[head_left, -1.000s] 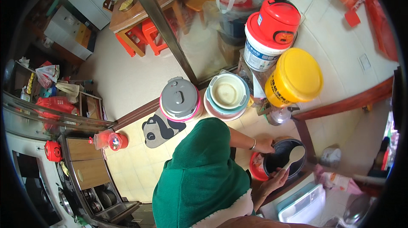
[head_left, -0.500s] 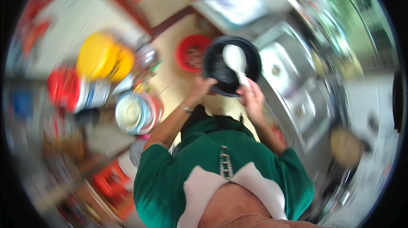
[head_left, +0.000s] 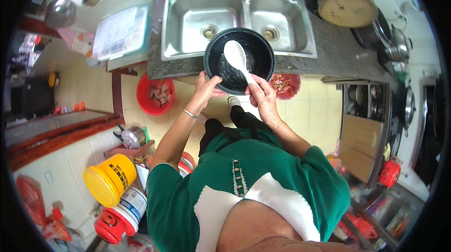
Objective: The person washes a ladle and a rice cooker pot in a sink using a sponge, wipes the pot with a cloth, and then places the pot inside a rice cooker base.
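Note:
A round black bowl point(head_left: 260, 58), wet-looking inside, is held up in front of me at the sink's near edge. My left hand point(head_left: 206, 88) grips its near-left rim, thumb on top and fingers underneath. In my right hand point(head_left: 264, 98) is the handle of a large white serving spoon point(head_left: 235, 55), whose head lies over the bowl's inside. The right hand is also close against the bowl's near-right rim; whether it supports the bowl too, I cannot tell. No food can be made out in the bowl.
Beyond the bowl is a steel double sink point(head_left: 188, 15) set in a dark stone counter point(head_left: 345, 57). Pans point(head_left: 347, 7) stand at the right. Below the counter, a red basin point(head_left: 142, 103) and a pinkish-red bowl point(head_left: 297, 83) hold food pieces. A yellow bucket point(head_left: 104, 184) is at left.
My view and body have turned to the right, so the sink now lies straight ahead. The bowl and spoon, still in the same hands, have come to the sink's front edge.

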`<action>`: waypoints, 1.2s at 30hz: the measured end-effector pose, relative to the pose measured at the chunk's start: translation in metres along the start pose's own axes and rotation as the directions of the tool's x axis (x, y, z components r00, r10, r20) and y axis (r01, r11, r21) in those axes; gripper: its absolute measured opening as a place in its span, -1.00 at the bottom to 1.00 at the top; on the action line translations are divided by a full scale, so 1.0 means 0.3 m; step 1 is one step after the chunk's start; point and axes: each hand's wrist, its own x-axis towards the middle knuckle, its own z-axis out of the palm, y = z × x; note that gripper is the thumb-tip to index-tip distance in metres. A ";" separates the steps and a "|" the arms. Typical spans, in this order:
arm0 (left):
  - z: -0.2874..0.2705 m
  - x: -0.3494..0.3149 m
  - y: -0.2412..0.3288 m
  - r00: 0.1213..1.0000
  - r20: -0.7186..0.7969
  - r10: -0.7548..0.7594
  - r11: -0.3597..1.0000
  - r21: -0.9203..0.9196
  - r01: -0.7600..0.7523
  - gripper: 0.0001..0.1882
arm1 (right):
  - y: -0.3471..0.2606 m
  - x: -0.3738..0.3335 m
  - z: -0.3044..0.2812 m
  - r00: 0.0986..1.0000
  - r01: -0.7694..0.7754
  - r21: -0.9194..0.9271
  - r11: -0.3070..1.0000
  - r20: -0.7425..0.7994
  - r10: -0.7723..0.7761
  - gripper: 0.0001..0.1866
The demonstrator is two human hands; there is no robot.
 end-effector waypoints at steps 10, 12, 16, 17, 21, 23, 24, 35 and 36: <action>0.552 0.270 0.092 0.947 0.312 -0.077 0.981 0.193 0.017 -0.43 | -0.101 -0.023 -0.331 0.927 0.203 0.094 0.975 -0.338 -0.161 -0.66; 0.670 0.310 0.105 0.945 0.319 -0.075 0.972 0.233 -0.001 -0.46 | -0.142 -0.012 -0.369 0.890 0.269 0.137 0.953 -0.414 -0.191 -0.66; 0.866 0.424 0.121 0.920 0.379 -0.098 0.961 0.275 -0.011 -0.48 | -0.161 0.035 -0.518 0.828 0.329 0.040 0.943 -0.492 -0.268 -0.63; 0.916 0.445 0.125 0.918 0.385 -0.096 0.960 0.278 -0.017 -0.48 | -0.175 0.043 -0.548 0.814 0.365 0.073 0.928 -0.508 -0.281 -0.66; 1.053 0.562 0.095 0.915 0.396 -0.076 0.965 0.262 -0.033 -0.52 | -0.184 0.066 -0.661 0.771 0.324 0.032 0.946 -0.588 -0.244 -0.64; 1.096 0.598 0.082 0.905 0.423 -0.049 0.970 0.237 -0.058 -0.53 | -0.173 0.082 -0.715 0.750 0.303 -0.062 0.951 -0.600 -0.278 -0.64; 1.110 0.617 0.080 0.907 0.417 -0.049 0.969 0.239 -0.057 -0.50 | -0.181 0.092 -0.727 0.746 0.285 -0.038 0.958 -0.618 -0.246 -0.64; 1.056 0.598 0.073 0.895 0.435 -0.097 0.978 0.209 0.004 -0.13 | -0.190 0.193 -0.716 0.793 0.242 -0.111 0.964 -0.550 -0.263 -0.64; 0.996 0.571 0.087 0.902 0.430 -0.046 0.982 0.185 -0.039 -0.14 | -0.186 0.203 -0.690 0.804 0.230 -0.151 0.961 -0.528 -0.275 -0.64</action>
